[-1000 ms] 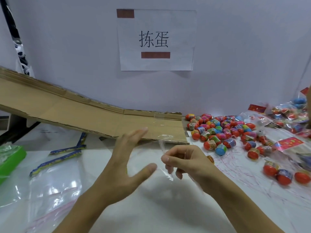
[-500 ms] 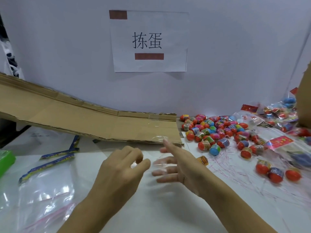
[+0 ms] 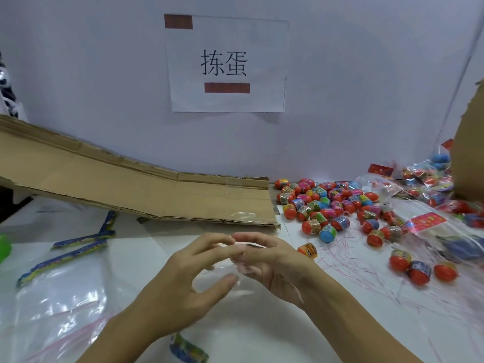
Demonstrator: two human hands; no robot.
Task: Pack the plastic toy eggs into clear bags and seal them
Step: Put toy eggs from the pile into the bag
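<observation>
Hands meet in the middle of the near table, both working one clear bag [image 3: 222,280]. The left hand [image 3: 183,286] has its thumb and fingers curled round the film and looks to be pinching it, and the right hand [image 3: 272,265] pinches the bag's top edge from the other side. The bag looks empty so far, so this is probably the opening-the-mouth step. That film should be feather-light, floppy and slick, so the sensible hold is at the two lips of the mouth, one per hand, not the limp body.

Near left, spare bags [image 3: 57,305] lie flat on the table [image 3: 262,336], with blue printed strips [image 3: 78,247] just past them and another strip [image 3: 187,348] at the near edge.

One loose orange egg [image 3: 307,249] sits just right of the right hand. Farther right is the pile of toy eggs [image 3: 327,203]; they look hard, smooth and round, so likely to roll if bumped. Filled bags [image 3: 424,184] lie at the far right.

Far left, a cardboard ramp [image 3: 131,189] slopes down toward the pile, and a paper sign [image 3: 226,64] hangs on the wall behind.
</observation>
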